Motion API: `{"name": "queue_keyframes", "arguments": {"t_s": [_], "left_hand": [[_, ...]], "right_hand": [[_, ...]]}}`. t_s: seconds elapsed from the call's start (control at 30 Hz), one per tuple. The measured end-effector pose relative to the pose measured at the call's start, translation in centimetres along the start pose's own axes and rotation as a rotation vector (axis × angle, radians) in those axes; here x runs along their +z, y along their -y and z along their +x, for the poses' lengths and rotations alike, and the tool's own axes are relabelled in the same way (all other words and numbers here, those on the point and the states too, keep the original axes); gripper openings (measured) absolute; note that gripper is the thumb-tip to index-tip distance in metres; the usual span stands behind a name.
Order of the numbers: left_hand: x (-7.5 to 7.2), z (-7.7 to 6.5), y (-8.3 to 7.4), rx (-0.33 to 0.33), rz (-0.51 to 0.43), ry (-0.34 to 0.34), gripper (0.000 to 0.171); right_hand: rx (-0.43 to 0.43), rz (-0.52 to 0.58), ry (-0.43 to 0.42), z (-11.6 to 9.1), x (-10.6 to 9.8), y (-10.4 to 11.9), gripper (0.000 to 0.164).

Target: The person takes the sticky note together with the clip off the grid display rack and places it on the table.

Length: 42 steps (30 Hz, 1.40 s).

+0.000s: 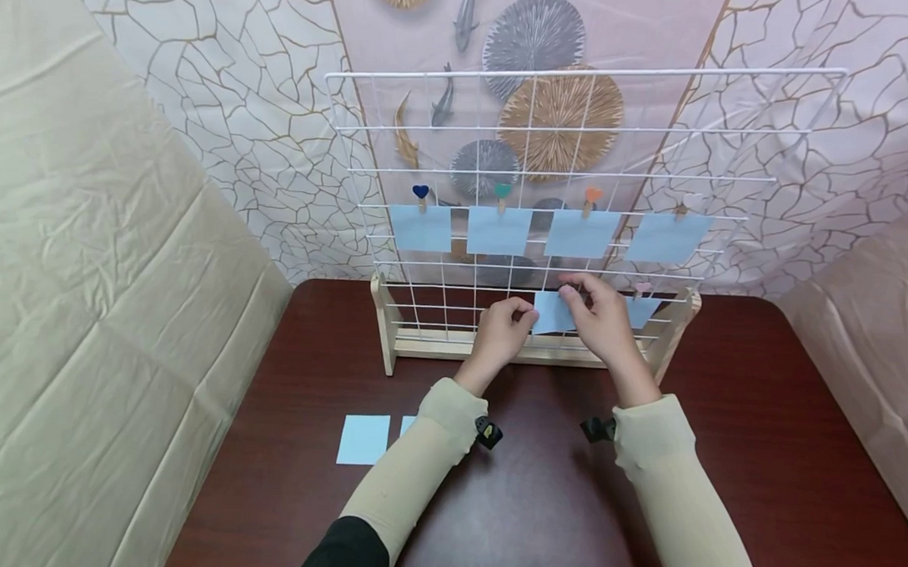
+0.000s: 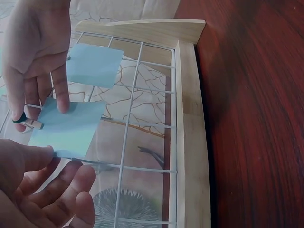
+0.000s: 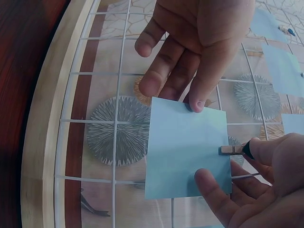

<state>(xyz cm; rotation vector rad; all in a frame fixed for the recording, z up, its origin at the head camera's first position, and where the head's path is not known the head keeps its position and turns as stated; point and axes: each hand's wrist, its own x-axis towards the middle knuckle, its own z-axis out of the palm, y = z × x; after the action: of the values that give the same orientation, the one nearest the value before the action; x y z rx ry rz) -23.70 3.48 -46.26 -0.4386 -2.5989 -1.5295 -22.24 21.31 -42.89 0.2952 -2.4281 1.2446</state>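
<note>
A light blue square of paper [image 1: 551,313] lies against the lower part of a white wire grid [image 1: 445,305]. My left hand [image 1: 498,336] pinches the paper's left edge between thumb and fingers. At its top edge, my right hand [image 1: 604,324] pinches a small wooden clothespin [image 3: 231,150] with a dark green end. The clothespin's tip overlaps the paper, and a finger of the right hand presses on the sheet. To the right, partly behind the right hand, another blue paper [image 1: 643,312] hangs from a pink-topped clothespin [image 1: 642,289].
Higher up, a row of blue papers [image 1: 500,231] hangs from clothespins with coloured hearts. The grid stands in a wooden base [image 1: 441,348] on a dark red table [image 1: 536,497]. A loose blue paper [image 1: 363,439] lies front left; another is partly hidden by the left sleeve.
</note>
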Motion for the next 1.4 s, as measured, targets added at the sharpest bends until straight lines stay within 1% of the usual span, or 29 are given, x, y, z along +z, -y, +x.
{"name": "queue_keyframes", "arguments": {"t_s": [0.3,0.47,0.67,0.8,1.03,1.17,1.4], "left_hand": [[0.1,0.07,0.06,0.002,-0.003,-0.002,0.018],[0.19,0.0,0.09,0.002,0.01,-0.007,0.017],[0.17,0.02,0.06,0.007,0.016,-0.013,0.018],[0.12,0.03,0.04,0.008,0.02,-0.016,0.017],[0.1,-0.09,-0.07,-0.016,0.023,-0.008,0.016],[0.16,-0.21,-0.27,-0.033,0.048,-0.001,0.017],[0.28,-0.33,-0.31,-0.034,0.095,-0.004,0.017]], "right_hand": [[0.002,-0.012,-0.042,0.09,0.04,0.27,0.023],[0.008,-0.014,-0.048,0.04,0.06,0.25,0.022],[0.0,-0.007,-0.066,0.09,0.16,0.28,0.021],[0.01,0.008,-0.078,0.11,0.25,0.4,0.02],[0.028,0.019,-0.086,0.12,0.39,0.48,0.02],[0.035,0.022,-0.094,0.13,0.47,0.33,0.019],[0.039,0.029,-0.107,0.01,0.43,0.11,0.019]]}}
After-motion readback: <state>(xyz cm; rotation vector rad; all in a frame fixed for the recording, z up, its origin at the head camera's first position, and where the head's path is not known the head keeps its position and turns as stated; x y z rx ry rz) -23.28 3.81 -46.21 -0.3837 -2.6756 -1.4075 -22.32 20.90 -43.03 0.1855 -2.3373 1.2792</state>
